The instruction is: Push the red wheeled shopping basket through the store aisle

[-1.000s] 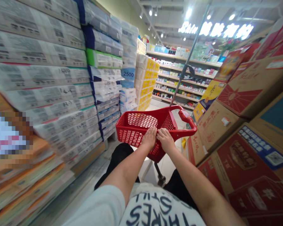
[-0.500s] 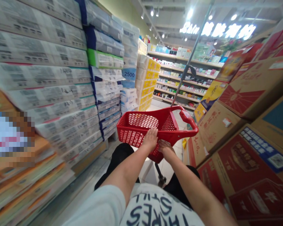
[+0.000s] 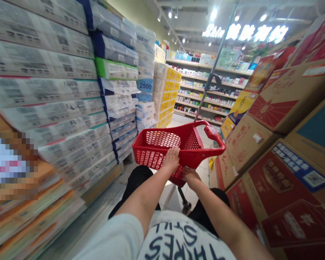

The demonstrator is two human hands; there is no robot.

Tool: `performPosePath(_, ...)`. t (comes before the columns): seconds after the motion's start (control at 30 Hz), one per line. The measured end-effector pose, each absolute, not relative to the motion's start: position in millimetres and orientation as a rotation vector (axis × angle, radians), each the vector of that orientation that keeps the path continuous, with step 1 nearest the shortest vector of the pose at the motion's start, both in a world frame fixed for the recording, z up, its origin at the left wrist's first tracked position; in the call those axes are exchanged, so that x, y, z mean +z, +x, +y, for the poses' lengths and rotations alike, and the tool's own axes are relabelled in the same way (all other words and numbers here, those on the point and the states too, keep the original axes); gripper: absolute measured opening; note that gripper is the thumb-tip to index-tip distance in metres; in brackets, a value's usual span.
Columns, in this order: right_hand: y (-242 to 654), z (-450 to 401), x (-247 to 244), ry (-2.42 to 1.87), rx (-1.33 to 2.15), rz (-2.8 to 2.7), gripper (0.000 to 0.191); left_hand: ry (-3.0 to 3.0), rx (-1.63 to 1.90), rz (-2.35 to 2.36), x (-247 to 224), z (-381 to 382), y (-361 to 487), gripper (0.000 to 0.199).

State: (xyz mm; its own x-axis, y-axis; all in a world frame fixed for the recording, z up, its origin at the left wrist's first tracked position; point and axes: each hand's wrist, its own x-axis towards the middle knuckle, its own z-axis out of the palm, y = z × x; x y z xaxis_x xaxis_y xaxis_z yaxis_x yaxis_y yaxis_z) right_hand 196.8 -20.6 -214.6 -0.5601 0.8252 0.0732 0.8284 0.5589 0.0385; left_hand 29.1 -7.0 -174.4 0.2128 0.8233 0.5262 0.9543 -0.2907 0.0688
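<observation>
Red perforated plastic basket (image 3: 191, 156): left hand (image 3: 171, 159) at near rim (image 3: 154, 148), right hand (image 3: 191, 175) against lower wall (image 3: 176, 179), probably for steadying; whether either grips, cannot tell.

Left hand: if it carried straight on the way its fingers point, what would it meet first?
Probably the far wall of the red basket: the left hand lies at the near rim, fingers pointing across the open top. Depth is unclear, so it might pass above.

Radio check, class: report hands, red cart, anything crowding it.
Left hand over near rim of red cart. Right hand lower, against same cart. Stacked packs left, cartons right, flanking.
</observation>
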Motion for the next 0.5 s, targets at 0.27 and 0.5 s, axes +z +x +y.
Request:
performPosePath(0.27, 198, -33, -226, -1.448, -0.109, -2.741, 0.017, -2.218, -0.694, -1.66, -175, -8, 28, 0.053)
performPosePath(0.5, 193, -35, -228, -1.571, -0.177, -2.662, 0.014, -2.222, -0.661, -1.652, -176, -6, 25, 0.055)
